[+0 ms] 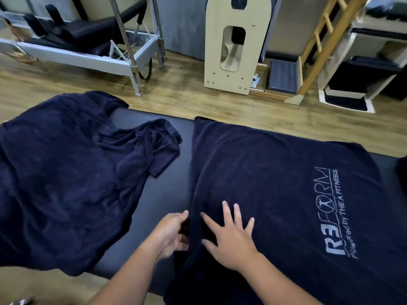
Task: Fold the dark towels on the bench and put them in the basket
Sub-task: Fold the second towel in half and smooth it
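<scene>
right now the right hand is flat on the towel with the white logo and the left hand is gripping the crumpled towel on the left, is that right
Not quite. The head view shows the right hand flat, fingers spread, on the logo towel, but the left hand is not on the crumpled towel. It grips the near left edge of that same logo towel, apart from the crumpled one, with bare bench between them.

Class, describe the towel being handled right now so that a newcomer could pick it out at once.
Start at the long dark padded bench. On its right part lies a navy towel, spread flat, with the right hand pressed on it and the left hand gripping its edge. Unlike the rumpled towels to its left, it shows pale printed lettering.
</scene>
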`<action>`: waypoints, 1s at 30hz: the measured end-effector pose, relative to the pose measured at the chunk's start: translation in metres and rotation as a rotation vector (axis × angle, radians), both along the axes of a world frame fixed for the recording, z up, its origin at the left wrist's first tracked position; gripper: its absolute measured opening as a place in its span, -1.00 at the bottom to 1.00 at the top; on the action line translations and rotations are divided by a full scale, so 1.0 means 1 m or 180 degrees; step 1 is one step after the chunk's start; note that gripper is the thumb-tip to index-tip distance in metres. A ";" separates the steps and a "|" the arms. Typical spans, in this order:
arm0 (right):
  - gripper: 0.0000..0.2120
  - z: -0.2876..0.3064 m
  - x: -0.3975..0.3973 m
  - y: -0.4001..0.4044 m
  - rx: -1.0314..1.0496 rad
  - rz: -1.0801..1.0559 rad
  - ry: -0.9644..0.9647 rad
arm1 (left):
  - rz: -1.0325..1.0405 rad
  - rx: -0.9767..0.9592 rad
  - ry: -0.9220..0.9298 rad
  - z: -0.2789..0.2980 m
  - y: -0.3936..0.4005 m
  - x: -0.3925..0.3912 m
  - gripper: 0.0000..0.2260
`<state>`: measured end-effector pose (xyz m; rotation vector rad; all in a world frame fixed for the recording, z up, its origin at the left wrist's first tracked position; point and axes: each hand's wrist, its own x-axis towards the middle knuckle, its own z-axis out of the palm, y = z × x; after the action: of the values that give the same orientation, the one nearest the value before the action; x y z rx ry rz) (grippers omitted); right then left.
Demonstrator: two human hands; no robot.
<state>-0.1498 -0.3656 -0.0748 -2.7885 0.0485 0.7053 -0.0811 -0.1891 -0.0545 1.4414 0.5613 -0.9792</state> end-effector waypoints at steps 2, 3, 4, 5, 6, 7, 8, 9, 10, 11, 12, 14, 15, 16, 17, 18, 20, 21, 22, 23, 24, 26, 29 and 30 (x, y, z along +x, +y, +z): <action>-0.32 0.001 -0.015 0.011 -0.0032 0.0021 0.0029 | -0.0188 0.0148 -0.0107 -0.004 0.003 -0.014 -0.74; -0.33 0.002 -0.021 0.017 -0.0031 -0.0038 0.0038 | -0.0504 0.0357 -0.0301 -0.007 0.005 -0.020 -0.75; -0.33 0.003 -0.025 0.023 -0.0017 -0.0117 0.0048 | -0.0775 0.0552 -0.0531 -0.008 0.006 -0.026 -0.75; -0.32 0.005 -0.030 0.029 -0.0022 -0.0192 0.0042 | -0.0974 0.0762 -0.0792 -0.007 0.008 -0.033 -0.76; -0.32 0.006 -0.033 0.034 -0.0028 -0.0247 0.0038 | -0.0987 0.0891 -0.0987 -0.009 0.008 -0.036 -0.76; -0.31 0.006 -0.031 0.035 -0.0016 -0.0297 0.0053 | -0.0910 0.0904 -0.1085 -0.012 0.006 -0.036 -0.76; -0.30 0.007 -0.029 0.037 -0.0002 -0.0351 0.0056 | -0.0729 0.0784 -0.1115 -0.014 0.005 -0.037 -0.77; -0.29 0.010 -0.028 0.039 0.0025 -0.0403 0.0063 | -0.0587 0.0689 -0.1097 -0.014 0.005 -0.038 -0.80; -0.29 0.012 -0.026 0.041 0.0058 -0.0444 0.0087 | -0.0486 0.0653 -0.1108 -0.015 0.005 -0.039 -0.83; -0.28 0.013 -0.025 0.042 0.0085 -0.0456 0.0131 | -0.0465 0.0707 -0.1187 -0.017 0.005 -0.039 -0.84; -0.29 0.014 -0.024 0.042 0.0092 -0.0444 0.0196 | -0.0451 0.0816 -0.1318 -0.019 0.005 -0.039 -0.84; -0.29 0.012 -0.025 0.039 0.0092 -0.0482 0.0324 | -0.0270 0.1242 -0.1575 -0.020 0.005 -0.035 -0.78; -0.27 0.010 -0.026 0.037 0.0090 -0.0529 0.0370 | -0.0094 0.1378 -0.1608 -0.020 0.006 -0.031 -0.75; -0.25 0.009 -0.027 0.035 0.0084 -0.0578 0.0398 | 0.0107 0.1446 -0.1582 -0.019 0.008 -0.029 -0.72; -0.22 0.008 -0.029 0.032 0.0077 -0.0630 0.0419 | 0.0361 0.1491 -0.1427 -0.020 0.011 -0.025 -0.71; -0.20 0.007 -0.032 0.031 0.0072 -0.0682 0.0430 | 0.0640 0.1523 -0.1249 -0.022 0.013 -0.022 -0.74; -0.19 0.005 -0.041 0.026 0.0048 -0.0808 0.0423 | 0.1002 0.1647 -0.1080 -0.025 0.021 -0.017 -0.87; -0.19 0.002 -0.048 0.022 0.0003 -0.0862 0.0394 | 0.0989 0.1770 -0.1110 -0.027 0.025 -0.016 -0.92; -0.20 0.001 -0.058 0.018 -0.0068 -0.0895 0.0351 | 0.0802 0.1933 -0.1196 -0.028 0.027 -0.017 -0.90; -0.21 -0.002 -0.068 0.013 -0.0141 -0.0911 0.0289 | 0.0472 0.2070 -0.1321 -0.025 0.028 -0.021 -0.83; -0.22 -0.004 -0.079 0.008 -0.0189 -0.0913 0.0211 | 0.0070 0.2135 -0.1454 -0.023 0.029 -0.026 -0.72; -0.25 -0.008 -0.099 -0.001 -0.0253 -0.0896 0.0083 | -0.0709 0.2151 -0.1581 -0.018 0.031 -0.041 -0.51; -0.31 -0.010 -0.128 -0.016 -0.0298 -0.1005 0.0067 | -0.1600 0.2480 -0.1716 -0.019 0.035 -0.063 -0.52; -0.33 -0.010 -0.138 -0.024 -0.0308 -0.1117 0.0065 | -0.1753 0.2603 -0.1768 -0.021 0.037 -0.071 -0.54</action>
<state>-0.2882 -0.3891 -0.0851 -2.7548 0.5742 0.6550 -0.1520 -0.1521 -0.0754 2.5861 0.1275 -0.7128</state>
